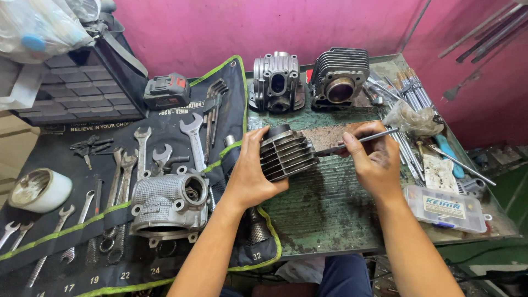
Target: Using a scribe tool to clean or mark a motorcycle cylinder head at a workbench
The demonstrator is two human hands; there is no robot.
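Gripping a dark finned cylinder (287, 153) from its near side, the left hand (251, 175) has thumb and fingers wrapped snugly around the fins. The right hand (375, 159) pinches a thin metal tool (357, 141), fingers pressed together, its tip touching the cylinder's edge just beside that hand.

A clear plastic parts box (445, 209) with a white and yellow label (444, 207) sits at the workbench's right front. A crumpled clear plastic bag (411, 119) lies further back, and another clear bag (38, 25) hangs top left.
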